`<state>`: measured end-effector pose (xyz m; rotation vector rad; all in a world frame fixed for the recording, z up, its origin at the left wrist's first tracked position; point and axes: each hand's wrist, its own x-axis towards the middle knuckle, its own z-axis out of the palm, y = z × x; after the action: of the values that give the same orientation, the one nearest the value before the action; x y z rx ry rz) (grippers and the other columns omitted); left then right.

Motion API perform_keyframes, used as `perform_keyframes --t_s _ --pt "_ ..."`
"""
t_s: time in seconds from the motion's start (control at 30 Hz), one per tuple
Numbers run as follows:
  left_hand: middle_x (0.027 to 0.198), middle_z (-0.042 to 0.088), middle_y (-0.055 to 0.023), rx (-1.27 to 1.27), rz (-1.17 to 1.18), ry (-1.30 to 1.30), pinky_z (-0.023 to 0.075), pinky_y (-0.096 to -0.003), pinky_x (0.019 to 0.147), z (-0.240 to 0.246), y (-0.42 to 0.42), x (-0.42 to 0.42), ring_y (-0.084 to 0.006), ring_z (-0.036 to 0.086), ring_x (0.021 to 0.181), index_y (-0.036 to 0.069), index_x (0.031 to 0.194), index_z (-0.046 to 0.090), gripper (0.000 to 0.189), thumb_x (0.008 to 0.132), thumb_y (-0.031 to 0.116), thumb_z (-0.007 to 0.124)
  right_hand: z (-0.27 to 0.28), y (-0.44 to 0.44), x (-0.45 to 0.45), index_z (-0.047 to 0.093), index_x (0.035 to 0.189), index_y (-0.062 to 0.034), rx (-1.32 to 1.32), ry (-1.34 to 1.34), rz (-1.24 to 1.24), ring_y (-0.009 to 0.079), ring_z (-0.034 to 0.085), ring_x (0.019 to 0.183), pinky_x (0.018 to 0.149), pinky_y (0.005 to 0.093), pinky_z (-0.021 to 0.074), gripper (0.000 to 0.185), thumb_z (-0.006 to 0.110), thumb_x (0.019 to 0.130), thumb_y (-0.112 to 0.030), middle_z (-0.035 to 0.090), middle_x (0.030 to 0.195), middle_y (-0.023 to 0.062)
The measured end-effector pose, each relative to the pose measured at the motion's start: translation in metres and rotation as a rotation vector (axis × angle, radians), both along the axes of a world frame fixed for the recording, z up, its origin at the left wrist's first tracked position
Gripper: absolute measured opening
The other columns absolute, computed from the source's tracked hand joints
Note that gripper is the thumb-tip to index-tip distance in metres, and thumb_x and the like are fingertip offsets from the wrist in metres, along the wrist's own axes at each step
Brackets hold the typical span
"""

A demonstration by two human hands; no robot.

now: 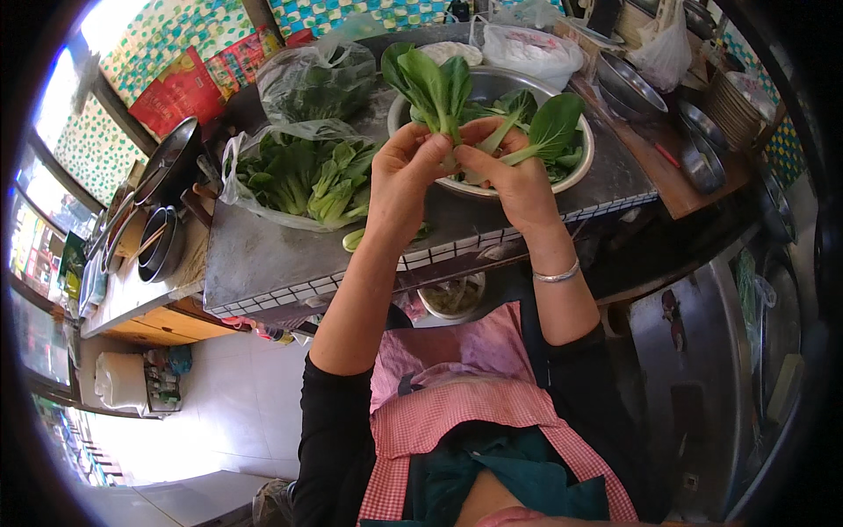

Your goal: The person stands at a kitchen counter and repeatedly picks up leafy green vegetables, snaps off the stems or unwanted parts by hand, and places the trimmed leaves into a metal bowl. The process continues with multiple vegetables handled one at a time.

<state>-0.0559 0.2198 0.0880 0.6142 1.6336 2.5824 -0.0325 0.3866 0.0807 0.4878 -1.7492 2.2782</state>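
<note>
My left hand [408, 168] grips a small head of bok choy [431, 85] near its base, leaves pointing up and away from me. Pinched in my right hand [517, 181] are loose bok choy leaves [553, 128], and its fingertips meet the base of the head. Both hands are over the near rim of a wide metal basin [581, 168], which has more green leaves inside. To the left, an open clear plastic bag [230, 181] holds several bok choy heads [283, 168]. A pale green piece of bok choy [353, 240] lies on the counter beside my left forearm.
The dark counter [263, 263] has a tiled front edge. Behind lie another bag of greens [316, 82] and a white plastic bag [530, 49]. Woks [168, 161] stand left; metal bowls [632, 82] and a red-handled utensil [666, 155] are right. A bucket [454, 296] sits below.
</note>
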Motion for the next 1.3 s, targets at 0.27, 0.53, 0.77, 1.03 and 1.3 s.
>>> perform_keyframes --t_s 0.27,0.53,0.77,1.03,1.3 --pt "0.092 0.073 -0.0039 -0.074 0.059 0.054 0.0525 -0.0251 0.073 0.012 0.006 0.012 -0.0092 0.066 0.081 -0.004 0.102 0.073 0.018 0.091 0.009 0.078 0.006 -0.002 0.017 0.063 0.116 -0.0008 0.165 0.127 -0.131 0.0072 0.065 0.084 0.071 0.0238 0.0532 0.024 0.073 0.096 -0.009 0.069 0.097 0.0030" --pt "0.107 0.073 -0.0116 0.138 -0.005 0.007 0.0614 -0.0335 0.081 -0.001 0.004 -0.004 -0.0192 0.072 0.094 -0.003 0.117 0.068 0.022 0.102 0.014 0.065 0.000 -0.021 0.013 0.056 0.109 -0.0014 -0.037 0.215 -0.281 0.0087 0.063 0.076 0.068 0.0252 0.0539 0.015 0.066 0.099 -0.005 0.063 0.093 0.0032" --pt "0.109 0.071 -0.0115 0.592 0.121 -0.174 0.0629 -0.0382 0.087 -0.011 -0.014 -0.045 -0.0256 0.072 0.102 -0.001 0.123 0.061 0.025 0.107 0.019 0.059 0.009 -0.019 0.022 0.051 0.119 -0.0019 -0.124 0.326 -0.250 0.0114 0.062 0.083 0.075 0.0285 0.0548 0.021 0.061 0.101 -0.002 0.062 0.101 0.0062" --pt "0.116 0.070 -0.0131 0.245 0.012 -0.120 0.0587 -0.0445 0.099 -0.007 -0.019 -0.030 -0.0257 0.070 0.109 -0.001 0.129 0.060 0.032 0.107 0.021 0.058 0.033 0.070 -0.031 0.064 0.132 -0.0006 1.433 0.096 -0.951 0.0349 0.070 0.102 0.088 0.0407 0.0564 0.064 0.084 0.085 -0.039 0.070 0.115 0.0200" --pt "0.112 0.070 -0.0081 0.031 -0.007 0.091 0.0626 -0.0359 0.085 0.000 0.011 0.001 -0.0153 0.069 0.102 -0.001 0.116 0.067 0.019 0.104 0.012 0.061 0.025 0.013 0.003 0.070 0.116 0.0012 0.667 0.362 -0.381 0.0219 0.073 0.085 0.074 0.0322 0.0581 0.031 0.079 0.088 -0.011 0.072 0.107 0.0142"
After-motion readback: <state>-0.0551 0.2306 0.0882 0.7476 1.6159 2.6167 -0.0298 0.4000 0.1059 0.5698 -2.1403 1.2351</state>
